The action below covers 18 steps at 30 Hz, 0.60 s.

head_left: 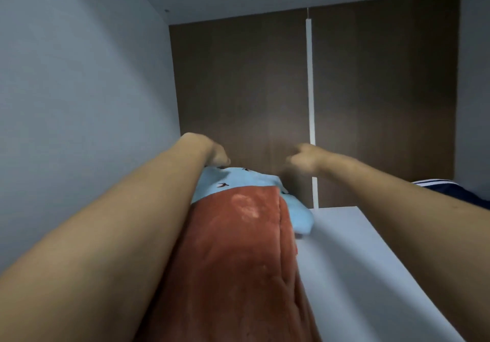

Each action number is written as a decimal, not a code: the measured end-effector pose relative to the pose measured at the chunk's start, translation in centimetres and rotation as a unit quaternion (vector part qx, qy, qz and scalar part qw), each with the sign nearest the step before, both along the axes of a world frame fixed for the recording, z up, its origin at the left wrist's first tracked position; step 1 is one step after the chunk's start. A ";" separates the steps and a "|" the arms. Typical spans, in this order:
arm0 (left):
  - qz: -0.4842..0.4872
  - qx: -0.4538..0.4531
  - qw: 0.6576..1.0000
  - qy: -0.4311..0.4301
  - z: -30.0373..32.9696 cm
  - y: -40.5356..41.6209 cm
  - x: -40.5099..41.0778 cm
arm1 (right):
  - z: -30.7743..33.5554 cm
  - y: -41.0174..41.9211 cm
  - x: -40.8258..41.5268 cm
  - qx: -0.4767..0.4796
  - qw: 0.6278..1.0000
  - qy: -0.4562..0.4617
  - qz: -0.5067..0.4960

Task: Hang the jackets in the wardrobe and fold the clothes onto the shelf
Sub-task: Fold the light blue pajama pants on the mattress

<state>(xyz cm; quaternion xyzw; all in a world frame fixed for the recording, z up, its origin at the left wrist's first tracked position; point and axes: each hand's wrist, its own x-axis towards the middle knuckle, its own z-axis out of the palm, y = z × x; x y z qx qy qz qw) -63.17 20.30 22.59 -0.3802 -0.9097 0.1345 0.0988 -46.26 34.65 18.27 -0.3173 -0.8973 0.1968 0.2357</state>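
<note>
Rust-red fleecy cloth (238, 249) lies folded on the white shelf (371, 275), over a pale blue garment (238, 182) pushed toward the brown back panel (238, 89). The left hand (212, 150) touches the blue fabric, fingers curled under. The right hand (302, 158) hovers blurred; its fingers cannot be made out.

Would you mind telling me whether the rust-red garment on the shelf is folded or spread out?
Folded. The rust-red garment lies as a compact block with a doubled right edge, on top of the light blue garment.
</note>
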 end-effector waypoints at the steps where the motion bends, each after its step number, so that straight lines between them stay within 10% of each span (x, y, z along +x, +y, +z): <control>1: 0.001 0.014 1.000 -0.003 0.5 0.0 1.8 | 0.5 0.4 1.4 0.013 1.000 -0.003 -0.015; 18: -0.260 0.209 0.935 0.123 0.5 6.9 24.8 | 2.4 2.3 26.3 0.100 0.987 0.024 -0.122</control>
